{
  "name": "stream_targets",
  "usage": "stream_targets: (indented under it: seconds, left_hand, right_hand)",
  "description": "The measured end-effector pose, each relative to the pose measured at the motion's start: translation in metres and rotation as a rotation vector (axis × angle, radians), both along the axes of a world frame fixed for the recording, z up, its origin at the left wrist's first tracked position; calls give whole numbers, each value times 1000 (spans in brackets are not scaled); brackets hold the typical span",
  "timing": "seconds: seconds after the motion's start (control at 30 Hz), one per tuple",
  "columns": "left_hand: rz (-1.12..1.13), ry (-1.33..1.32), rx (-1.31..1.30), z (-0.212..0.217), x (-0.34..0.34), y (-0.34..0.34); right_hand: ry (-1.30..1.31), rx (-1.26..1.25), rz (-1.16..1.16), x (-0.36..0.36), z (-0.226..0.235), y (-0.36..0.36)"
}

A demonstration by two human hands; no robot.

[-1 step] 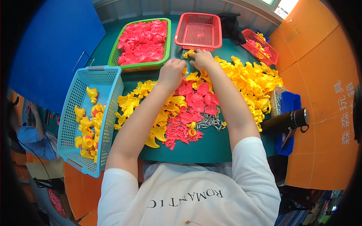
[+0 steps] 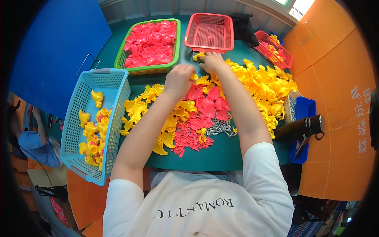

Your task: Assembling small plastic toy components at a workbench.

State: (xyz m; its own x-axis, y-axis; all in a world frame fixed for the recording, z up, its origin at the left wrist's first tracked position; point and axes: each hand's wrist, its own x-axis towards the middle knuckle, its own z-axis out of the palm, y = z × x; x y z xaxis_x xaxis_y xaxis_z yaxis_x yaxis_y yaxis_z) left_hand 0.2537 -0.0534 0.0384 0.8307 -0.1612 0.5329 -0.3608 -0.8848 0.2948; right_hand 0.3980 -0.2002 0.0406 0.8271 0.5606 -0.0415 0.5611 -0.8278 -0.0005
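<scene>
My left hand is closed over the middle of the table, with a small yellow plastic part showing at its fingertips. Just right of it, my right hand has its fingers stretched out beside a small yellow ring-like piece; whether they touch it is unclear. Below both hands lie pink cupped plastic pieces, small pink slips and grey metal pins. Yellow curved shells are heaped to the left and right of my forearms.
A light blue basket at left holds yellow and pink assembled figures. Behind are a green basket of pink pieces, a red basket and a smaller red basket. At right, a dark flask lies over a blue bin.
</scene>
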Motion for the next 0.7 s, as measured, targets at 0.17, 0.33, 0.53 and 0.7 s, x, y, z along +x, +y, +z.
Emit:
stream_targets:
  seconds: [0.17,0.33,0.53,0.7]
  left_hand:
    - [-91,-284,-194,33,-85,20]
    - [59,-174,-289,25,-153,47]
    - [261,21,-398,18,-185,53]
    - [411,122,-335,26,-214,51]
  right_hand:
    - [-95,-56,62,1,-16,5]
    - [-107,433,115,-50,25,14]
    - [439,643,365,-110,53,32]
    - [721,612,449,-120,53,39]
